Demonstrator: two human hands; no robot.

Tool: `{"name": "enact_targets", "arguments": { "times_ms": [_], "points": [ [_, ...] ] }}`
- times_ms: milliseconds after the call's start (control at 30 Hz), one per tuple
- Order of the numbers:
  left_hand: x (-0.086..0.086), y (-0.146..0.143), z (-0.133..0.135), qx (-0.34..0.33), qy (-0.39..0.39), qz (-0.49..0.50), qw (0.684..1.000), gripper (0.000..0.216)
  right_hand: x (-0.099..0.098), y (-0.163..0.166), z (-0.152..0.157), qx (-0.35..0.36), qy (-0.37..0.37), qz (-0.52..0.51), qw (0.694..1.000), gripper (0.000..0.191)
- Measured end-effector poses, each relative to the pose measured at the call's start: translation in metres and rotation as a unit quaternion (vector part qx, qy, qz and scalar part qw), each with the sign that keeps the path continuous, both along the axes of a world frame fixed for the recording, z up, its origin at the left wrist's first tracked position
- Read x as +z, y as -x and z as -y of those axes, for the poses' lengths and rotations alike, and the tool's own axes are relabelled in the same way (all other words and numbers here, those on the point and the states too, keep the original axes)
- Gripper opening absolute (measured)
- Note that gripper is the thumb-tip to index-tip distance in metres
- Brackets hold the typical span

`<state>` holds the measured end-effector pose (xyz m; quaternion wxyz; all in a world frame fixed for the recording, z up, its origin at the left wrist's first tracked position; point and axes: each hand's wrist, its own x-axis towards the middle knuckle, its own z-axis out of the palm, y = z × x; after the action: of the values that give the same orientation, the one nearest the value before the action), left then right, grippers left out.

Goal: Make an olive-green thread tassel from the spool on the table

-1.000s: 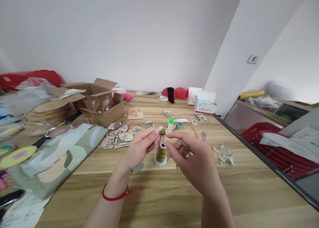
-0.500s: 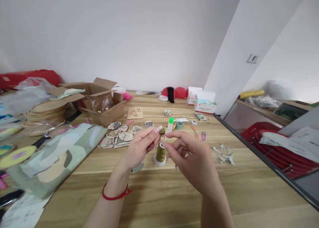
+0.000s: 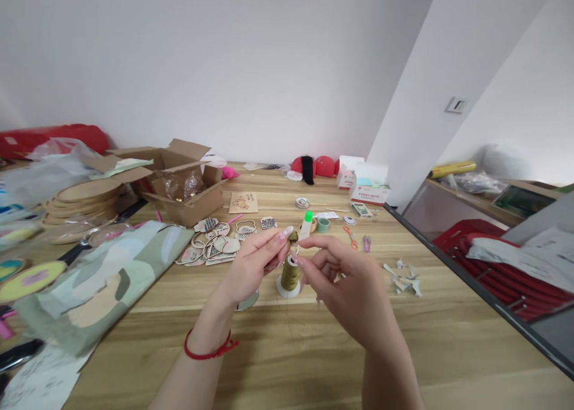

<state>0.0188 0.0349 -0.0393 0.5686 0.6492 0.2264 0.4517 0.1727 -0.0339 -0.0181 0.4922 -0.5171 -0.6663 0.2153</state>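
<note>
My left hand (image 3: pixel 254 266) is raised over the wooden table (image 3: pixel 278 362), its fingers pinched on a small olive-gold tuft of thread (image 3: pixel 293 237). A red string bracelet circles that wrist. My right hand (image 3: pixel 347 284) is held close beside it, thumb and forefinger pinched just below the tuft; what they hold is too fine to see. Right behind the fingers a spool of olive-gold thread (image 3: pixel 290 277) stands upright on the table on a white base.
Green patterned fabric (image 3: pixel 94 281) lies at the left, wooden cut-out shapes (image 3: pixel 215 242) behind it, an open cardboard box (image 3: pixel 179 186) and stacked wooden hoops (image 3: pixel 83 207) farther back. Paper scraps (image 3: pixel 403 278), small scissors (image 3: pixel 350 238) and a glue bottle (image 3: pixel 307 225) lie to the right. The table edge runs along the right.
Almost nothing differs: both hands stay pinched together at the tuft above the spool, with the right fingers shifting only slightly.
</note>
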Motion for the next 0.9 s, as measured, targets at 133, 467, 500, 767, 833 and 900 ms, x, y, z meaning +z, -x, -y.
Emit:
{"name": "enact_targets", "arguments": {
  "times_ms": [133,467,500,767,833,900],
  "points": [
    [-0.0010,0.0003,-0.0008,-0.006,-0.002,0.004,1.000,0.043,0.0010,-0.0008,0.0004,0.012,0.021,-0.014,1.000,0.020],
    [-0.0006,0.0009,-0.0004,-0.009,-0.005,-0.003,1.000,0.043,0.0009,-0.0012,-0.0004,0.011,0.022,-0.015,1.000,0.019],
    [-0.0005,0.0010,-0.0004,-0.009,-0.004,-0.003,1.000,0.043,0.0007,-0.0015,-0.0004,0.014,0.023,-0.016,0.999,0.020],
    [0.0000,0.0007,-0.0004,-0.008,-0.011,-0.007,1.000,0.043,0.0004,-0.0019,0.0008,0.005,0.014,0.002,1.000,0.018],
    [-0.0001,0.0007,-0.0002,-0.007,-0.011,-0.006,1.000,0.043,0.0013,-0.0018,0.0009,0.008,0.015,0.001,1.000,0.018],
    [-0.0003,0.0007,-0.0002,-0.006,-0.011,-0.007,1.000,0.043,0.0021,-0.0019,0.0007,0.010,0.016,0.001,1.000,0.018]
  ]
}}
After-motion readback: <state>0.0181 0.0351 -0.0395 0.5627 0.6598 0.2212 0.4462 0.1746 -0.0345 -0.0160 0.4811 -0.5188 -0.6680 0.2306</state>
